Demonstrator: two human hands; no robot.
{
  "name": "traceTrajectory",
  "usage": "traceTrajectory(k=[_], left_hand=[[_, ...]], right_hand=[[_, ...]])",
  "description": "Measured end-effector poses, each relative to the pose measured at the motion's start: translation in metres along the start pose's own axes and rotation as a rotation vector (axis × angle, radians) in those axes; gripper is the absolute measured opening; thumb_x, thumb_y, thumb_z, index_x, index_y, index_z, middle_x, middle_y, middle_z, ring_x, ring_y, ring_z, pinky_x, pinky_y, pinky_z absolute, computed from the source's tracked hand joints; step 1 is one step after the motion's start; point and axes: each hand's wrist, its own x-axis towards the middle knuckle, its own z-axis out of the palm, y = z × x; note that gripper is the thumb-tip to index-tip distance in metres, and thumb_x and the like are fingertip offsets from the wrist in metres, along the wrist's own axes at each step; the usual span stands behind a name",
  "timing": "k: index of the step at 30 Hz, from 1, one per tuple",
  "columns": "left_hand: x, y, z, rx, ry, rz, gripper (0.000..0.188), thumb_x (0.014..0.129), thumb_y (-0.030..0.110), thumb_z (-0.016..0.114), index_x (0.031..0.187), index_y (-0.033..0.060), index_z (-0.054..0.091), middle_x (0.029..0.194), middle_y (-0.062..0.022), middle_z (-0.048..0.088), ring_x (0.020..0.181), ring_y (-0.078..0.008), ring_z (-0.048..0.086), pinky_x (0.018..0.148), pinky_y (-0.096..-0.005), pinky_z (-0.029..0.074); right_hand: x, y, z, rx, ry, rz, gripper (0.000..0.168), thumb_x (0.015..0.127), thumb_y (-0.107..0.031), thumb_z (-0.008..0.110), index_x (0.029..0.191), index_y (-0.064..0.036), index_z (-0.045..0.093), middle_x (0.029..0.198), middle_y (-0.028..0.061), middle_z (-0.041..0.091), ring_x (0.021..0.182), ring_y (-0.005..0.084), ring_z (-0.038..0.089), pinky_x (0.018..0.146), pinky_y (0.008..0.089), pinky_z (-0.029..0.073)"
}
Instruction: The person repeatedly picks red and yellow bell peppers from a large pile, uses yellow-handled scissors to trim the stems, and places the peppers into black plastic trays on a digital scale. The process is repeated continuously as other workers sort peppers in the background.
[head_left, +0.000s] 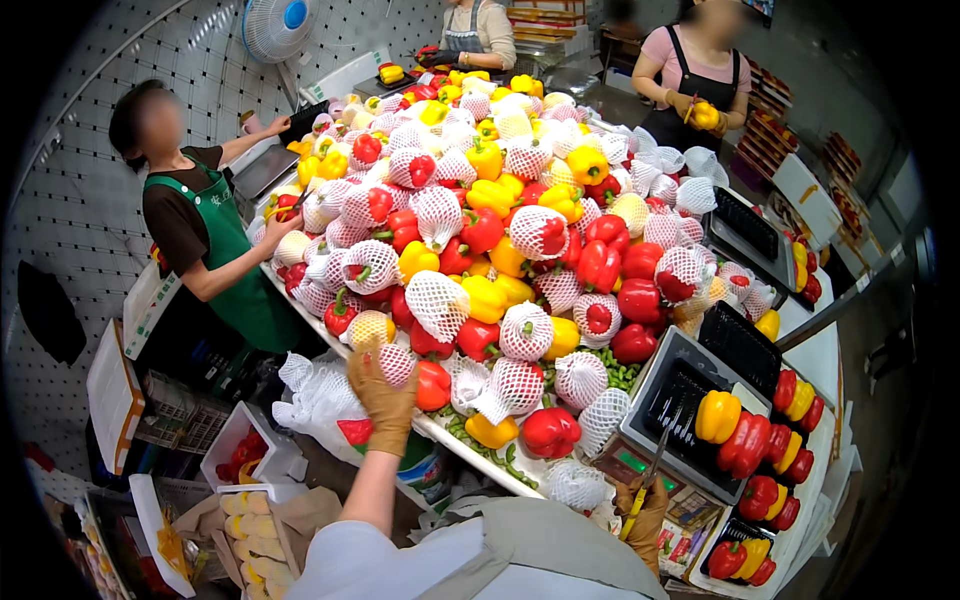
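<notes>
My left hand (384, 401), in a brown glove, reaches to the near edge of the pile. Its thumb and fingers lie around a red bell pepper in a white foam net (397, 365); whether they grip it is unclear. Close by are a bare orange-red pepper (432, 385) and a pepper in a cream net (372, 328). My right hand (643, 521), gloved too, holds yellow-handled scissors (639, 504) with the blades pointing up. Beyond the blades, a black plastic tray (682, 409) rests on a weighing scale (637, 457), with a yellow pepper (718, 416) and red peppers (745, 444) in it.
Cut green stems (514, 469) litter the white table edge (480, 457). Packed pepper trays (739, 559) line the right side. Foam boxes (255, 442) stand low at left. Three co-workers stand around the pile; one in a green apron (240, 262) holds scissors.
</notes>
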Motion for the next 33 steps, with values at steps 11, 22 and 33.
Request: traceTrajectory(k=[11,22,33], left_hand=[[-0.013,-0.080,0.080,-0.639,-0.431,-0.627,0.088,0.057,0.034,0.085,0.127,0.0024,0.043,0.108,-0.0144,0.060,0.098,-0.0258,0.058,0.086,-0.0349,0.047],[0.062,0.052,0.023,-0.546,-0.071,0.004,0.067,0.075,0.005,0.067,0.134,-0.0010,0.036,0.132,-0.0167,0.043,0.125,-0.0302,0.038,0.108,-0.0373,0.025],[0.054,0.220,0.110,-0.678,-0.903,0.682,0.083,0.055,0.019,0.079,0.129,0.0045,0.045,0.124,-0.0213,0.049,0.115,-0.0380,0.047,0.099,-0.0409,0.037]], right_hand=[[0.010,-0.020,0.037,-0.353,-0.289,-0.123,0.023,0.076,-0.007,0.069,0.093,-0.002,0.054,0.072,0.0005,0.053,0.063,0.0068,0.048,0.054,0.0253,0.041],[-0.007,-0.016,0.012,-0.406,-0.334,-0.146,0.041,0.076,-0.015,0.075,0.109,-0.003,0.055,0.082,0.0017,0.057,0.074,0.0063,0.051,0.068,0.0208,0.045],[-0.027,0.032,-0.036,-0.278,0.000,-0.149,0.036,0.078,-0.021,0.074,0.104,-0.005,0.055,0.079,0.0034,0.058,0.074,0.0092,0.054,0.067,0.0249,0.045]])
